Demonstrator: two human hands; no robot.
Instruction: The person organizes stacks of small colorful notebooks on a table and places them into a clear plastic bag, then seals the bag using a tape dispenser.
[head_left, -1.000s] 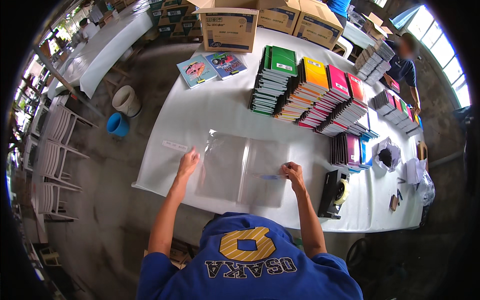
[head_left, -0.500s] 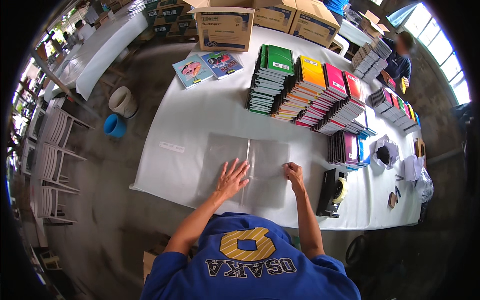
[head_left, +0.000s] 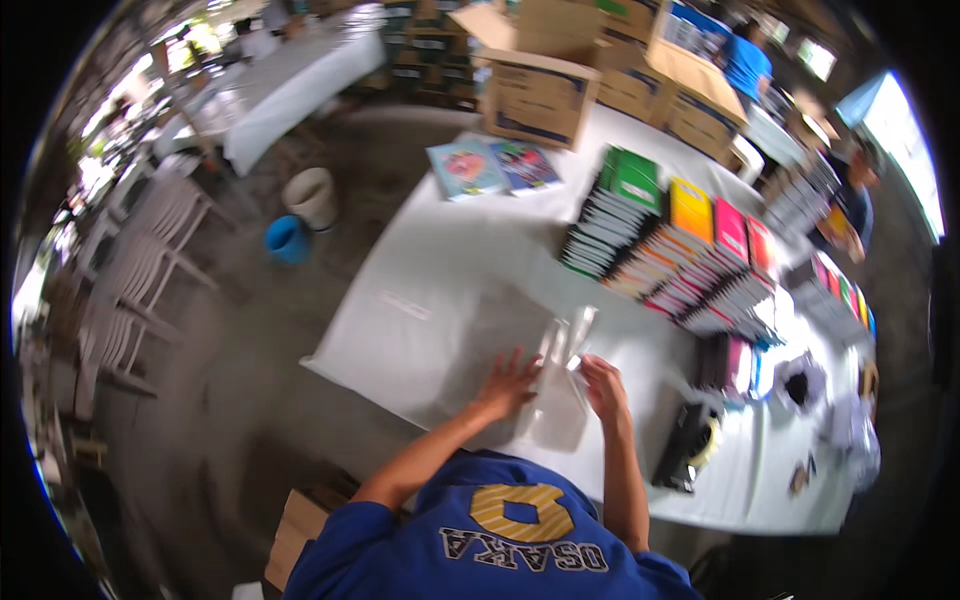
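Note:
On the white-covered table [head_left: 390,280] in front of me, a clear plastic book cover [head_left: 558,415] stands partly folded up, its raised flaps catching the light. My left hand [head_left: 508,386] is at its left side with fingers spread; motion blurs the fingertips against the plastic. My right hand [head_left: 604,388] pinches the cover's edge on the right side. Beyond the cover rise stacks of spiral notebooks, with a green notebook [head_left: 636,180], a yellow notebook [head_left: 691,208] and a pink notebook [head_left: 730,229] on top.
A black tape dispenser [head_left: 684,450] stands right of my hands. Two picture-covered books [head_left: 468,168] lie near the far left edge, beside an open cardboard box [head_left: 538,100]. A blue bucket [head_left: 287,238] is on the floor at left. Another person [head_left: 850,205] works at far right.
The cover lay flat and spread out; its right part is now lifted and brought left, with my right hand on it. The head view has shifted, blurring the scene.

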